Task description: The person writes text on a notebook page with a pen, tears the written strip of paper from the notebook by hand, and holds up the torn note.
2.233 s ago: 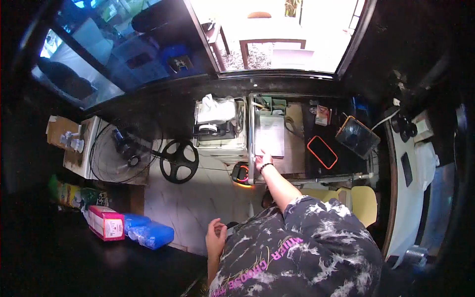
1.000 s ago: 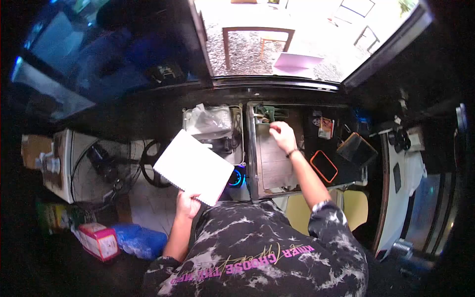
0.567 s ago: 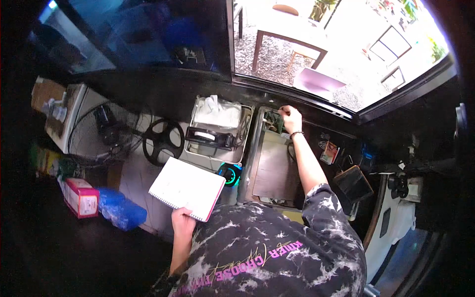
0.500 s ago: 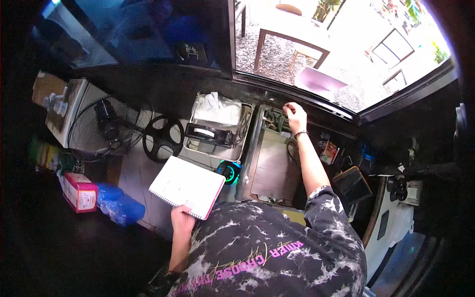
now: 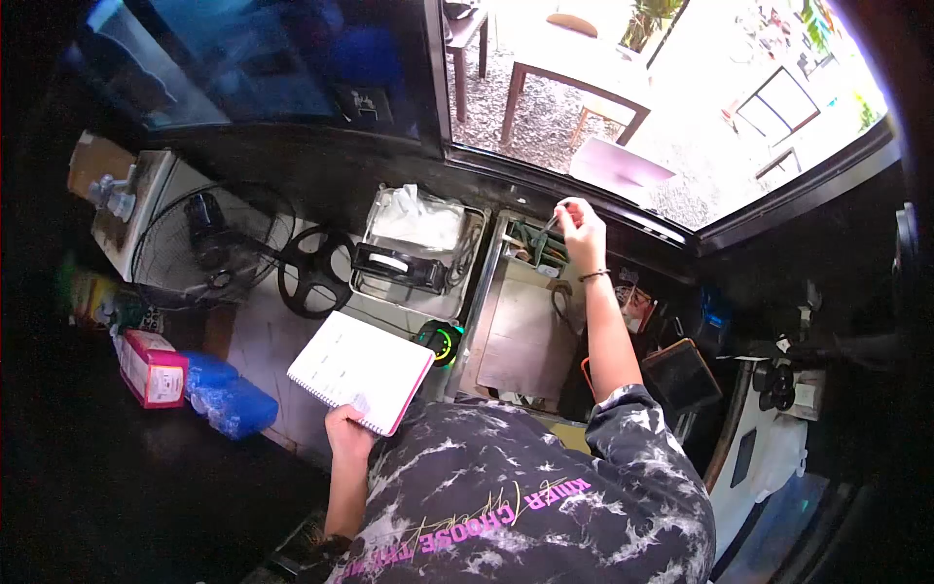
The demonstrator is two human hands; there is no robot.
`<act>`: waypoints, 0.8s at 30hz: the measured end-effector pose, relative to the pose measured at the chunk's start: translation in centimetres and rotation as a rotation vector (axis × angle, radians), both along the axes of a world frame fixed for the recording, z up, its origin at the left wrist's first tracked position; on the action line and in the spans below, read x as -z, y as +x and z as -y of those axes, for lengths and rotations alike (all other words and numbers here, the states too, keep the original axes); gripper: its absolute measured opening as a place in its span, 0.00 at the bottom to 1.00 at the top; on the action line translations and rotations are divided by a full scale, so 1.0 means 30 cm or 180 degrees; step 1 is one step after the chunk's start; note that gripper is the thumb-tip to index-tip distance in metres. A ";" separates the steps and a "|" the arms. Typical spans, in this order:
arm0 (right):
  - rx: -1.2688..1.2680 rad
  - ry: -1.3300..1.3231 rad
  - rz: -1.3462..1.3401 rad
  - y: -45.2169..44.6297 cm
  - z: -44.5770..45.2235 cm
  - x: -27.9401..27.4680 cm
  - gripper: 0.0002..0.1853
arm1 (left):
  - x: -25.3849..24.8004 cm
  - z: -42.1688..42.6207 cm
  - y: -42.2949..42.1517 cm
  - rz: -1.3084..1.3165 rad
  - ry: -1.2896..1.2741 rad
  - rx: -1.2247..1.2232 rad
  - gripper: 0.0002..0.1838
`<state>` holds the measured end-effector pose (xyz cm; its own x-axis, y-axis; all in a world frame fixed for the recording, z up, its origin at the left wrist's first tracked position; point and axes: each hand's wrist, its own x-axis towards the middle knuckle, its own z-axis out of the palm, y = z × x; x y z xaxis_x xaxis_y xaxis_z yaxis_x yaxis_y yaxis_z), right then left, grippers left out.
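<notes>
My left hand (image 5: 350, 435) is closed on the lower edge of a spiral notebook (image 5: 360, 370). The notebook lies open at a white page with faint writing. My right arm reaches over an open drawer (image 5: 474, 341). At its far end is a divided tray (image 5: 533, 245) with several small items in it. My right hand (image 5: 581, 234) is above that tray with its fingers pinched together. Something thin shows at the fingertips, too small to name. A looped dark object (image 5: 561, 300) lies on the board in the drawer.
Left of the drawer is a metal tray (image 5: 362, 292) with a black device (image 5: 399, 268). Further left stand a fan (image 5: 209, 248), its black round base (image 5: 316, 273) and a pink box (image 5: 151, 370). A dark tablet-like panel (image 5: 681, 375) is at right, a window frame (image 5: 574, 195) ahead.
My right hand stays over the divided tray, and a thin item now shows at its fingertips. The view has shifted slightly. The notebook remains in my left hand.
</notes>
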<state>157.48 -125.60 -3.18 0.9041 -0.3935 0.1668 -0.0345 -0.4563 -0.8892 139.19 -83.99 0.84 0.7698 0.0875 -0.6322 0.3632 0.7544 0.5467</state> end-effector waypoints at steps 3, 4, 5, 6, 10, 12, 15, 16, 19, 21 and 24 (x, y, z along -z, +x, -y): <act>-0.0181 -0.0631 0.0144 0.049 0.003 0.160 0.07 | -0.022 0.016 0.003 -0.0040 -0.0217 0.0035 0.37; -0.0237 -0.0663 -0.0119 0.058 0.009 0.189 0.07 | -0.020 0.015 0.000 -0.0048 -0.0200 0.0033 0.37; -0.0228 -0.1143 -0.0096 0.066 0.010 0.229 0.10 | -0.017 0.009 -0.006 -0.0062 -0.0179 0.0029 0.37; -0.0305 -0.1202 -0.0349 0.071 0.011 0.245 0.11 | -0.013 0.008 -0.009 -0.0073 -0.0164 0.0015 0.37; -0.0285 -0.2125 -0.0485 0.057 -0.018 0.281 0.14 | -0.007 0.011 -0.019 -0.0078 -0.0062 -0.0076 0.37; -0.0491 -0.2235 -0.0469 0.057 -0.034 0.278 0.15 | -0.010 0.018 -0.017 -0.0069 -0.0047 -0.0099 0.37; -0.0576 -0.2267 -0.0396 0.069 -0.050 0.283 0.15 | -0.014 0.032 -0.001 -0.0107 -0.0077 -0.0019 0.37; -0.0451 -0.1963 -0.0579 0.080 -0.049 0.288 0.14 | 0.002 0.030 0.002 -0.0051 -0.0087 0.0036 0.38; -0.0219 -0.1487 -0.0541 0.083 -0.049 0.244 0.11 | -0.001 0.045 0.022 -0.0032 -0.0102 0.0128 0.38; -0.0107 -0.1206 -0.0233 0.081 -0.040 0.140 0.10 | -0.011 0.052 0.042 -0.0052 -0.0098 0.0159 0.38; 0.0088 0.0419 0.0317 0.027 -0.038 -0.063 0.07 | -0.016 0.061 0.046 -0.0073 -0.0040 0.0188 0.37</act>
<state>158.30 -124.45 -1.31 0.8741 -0.4425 0.2005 0.0459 -0.3356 -0.9409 140.57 -85.81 1.31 0.7587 0.0343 -0.6505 0.4196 0.7381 0.5283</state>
